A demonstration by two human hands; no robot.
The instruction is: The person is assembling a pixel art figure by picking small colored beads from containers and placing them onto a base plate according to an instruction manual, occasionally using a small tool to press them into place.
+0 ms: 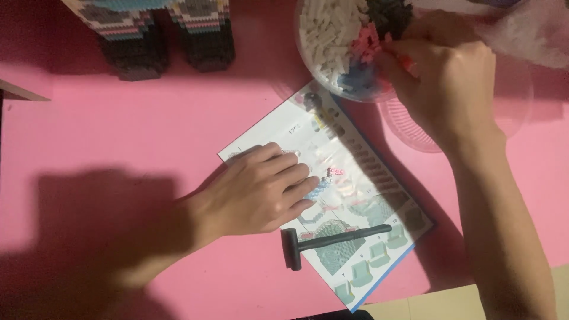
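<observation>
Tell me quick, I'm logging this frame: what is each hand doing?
Left hand: open, flat on the instruction sheet, holding nothing.
Right hand: fingers in the bowl of small bricks; grip cannot be told.

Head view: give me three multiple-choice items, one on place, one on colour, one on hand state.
1. Where does the small black hammer lie?
A. on the instruction sheet's lower part
B. inside the bowl
C. under the left hand

2. What colour is the table surface?
A. green
B. pink
C. white

3. What is the right hand doing?
A. lying flat on the sheet
B. gripping the hammer
C. reaching into the clear bowl of small bricks

Key: A, it lies across the instruction sheet; B, pink all around; C, fingers are at the bricks, while the left hand rests on the sheet.
</observation>
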